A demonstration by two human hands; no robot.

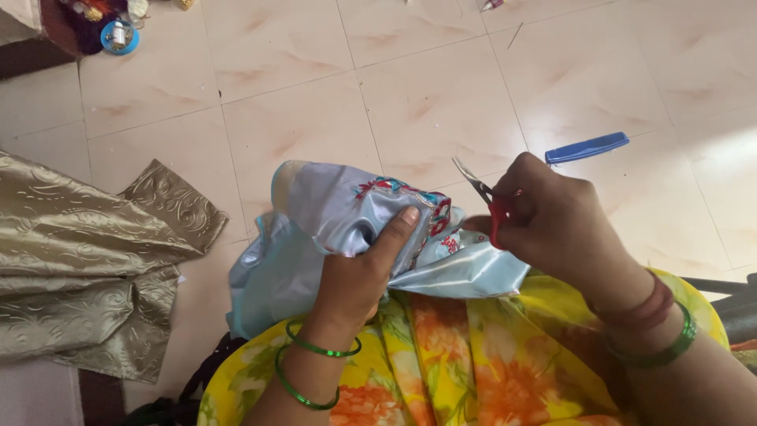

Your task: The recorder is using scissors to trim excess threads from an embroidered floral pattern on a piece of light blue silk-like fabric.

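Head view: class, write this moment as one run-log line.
left hand: grips light-blue embroidered satin cloth | right hand: holds red-handled scissors, blades at cloth edge | floor: gold fabric, blue comb

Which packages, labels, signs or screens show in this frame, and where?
No labels, signs or screens that I can make out.
Closest to a package: a small round blue container on the floor, top left, with something pale inside, too small to identify.
Hands are elsewhere: left hand holds the light blue embroidered cloth; right hand holds red-handled scissors.
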